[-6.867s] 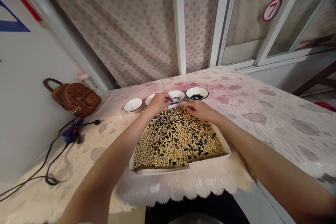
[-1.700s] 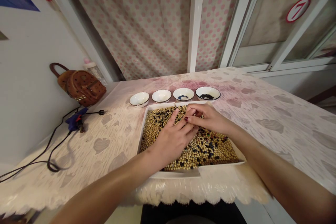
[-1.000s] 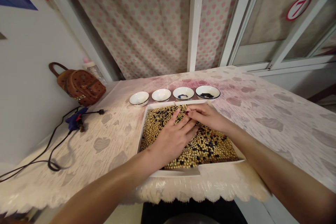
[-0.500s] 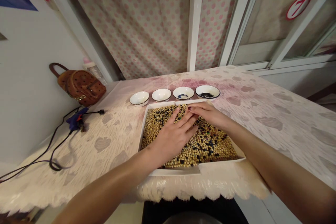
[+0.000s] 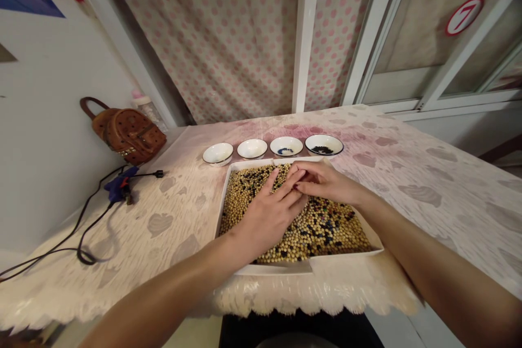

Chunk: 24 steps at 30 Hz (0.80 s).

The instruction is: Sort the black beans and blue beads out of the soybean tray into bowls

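Note:
A shallow white box [image 5: 281, 268] on the table is filled with small yellow beads [image 5: 334, 234], mixed with black, dark blue and a few coloured ones. My left hand [image 5: 273, 209] lies palm down over the beads, fingers stretched out and thumb apart. Across its fingertips comes my right hand [image 5: 324, 180] from the right, its thumb and fingers pinched together against the left fingers. Whatever is in that pinch is too small or hidden to make out. Behind the box stand several white bowls in a row; the rightmost bowl [image 5: 336, 144] holds black beads, the bowl beside it [image 5: 286, 142] a few blue ones.
Farther left in the row are two more white bowls, one in the middle [image 5: 252, 148] and one at the end [image 5: 218, 153]. A blue glue gun [image 5: 118, 186] with a black cord lies at the left. Behind it sit a brown backpack [image 5: 132, 133] and a pink-topped bottle [image 5: 147, 109].
My right hand's thumb and fingers have drawn in and lowered slightly against the left fingertips. My left hand stays nearly in place. The view has shifted a little.

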### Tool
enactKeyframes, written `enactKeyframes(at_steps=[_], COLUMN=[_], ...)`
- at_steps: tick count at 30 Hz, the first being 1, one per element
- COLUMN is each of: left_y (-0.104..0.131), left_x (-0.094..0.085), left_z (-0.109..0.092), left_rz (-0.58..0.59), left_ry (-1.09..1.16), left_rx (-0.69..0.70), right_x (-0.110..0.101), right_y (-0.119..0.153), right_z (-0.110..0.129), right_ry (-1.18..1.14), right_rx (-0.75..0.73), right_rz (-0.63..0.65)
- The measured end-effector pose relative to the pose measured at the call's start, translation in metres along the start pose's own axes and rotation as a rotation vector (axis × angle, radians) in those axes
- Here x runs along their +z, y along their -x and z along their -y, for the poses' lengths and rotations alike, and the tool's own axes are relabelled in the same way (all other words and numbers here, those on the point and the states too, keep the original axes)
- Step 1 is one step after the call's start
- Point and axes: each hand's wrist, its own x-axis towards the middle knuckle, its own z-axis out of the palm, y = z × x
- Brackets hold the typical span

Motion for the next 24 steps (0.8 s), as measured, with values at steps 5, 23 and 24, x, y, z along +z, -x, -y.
enactKeyframes(at_steps=[5, 23, 24], left_y=[0.0, 0.0, 0.001], left_x=[0.002, 0.003, 0.005], left_z=[-0.002, 0.019, 0.023], left_rz=[0.002, 0.043, 0.06], left_ry=[0.001, 0.359, 0.414], left_rx=[-0.004, -0.111, -0.128], right_x=[0.002, -0.012, -0.013], right_y=[0.0, -0.01, -0.009], right_z=[0.003, -0.041, -0.044], right_ry=[0.06, 0.446, 0.522], right_rx=[-0.022, 0.09, 0.095], right_rz=[-0.032, -0.406, -0.384])
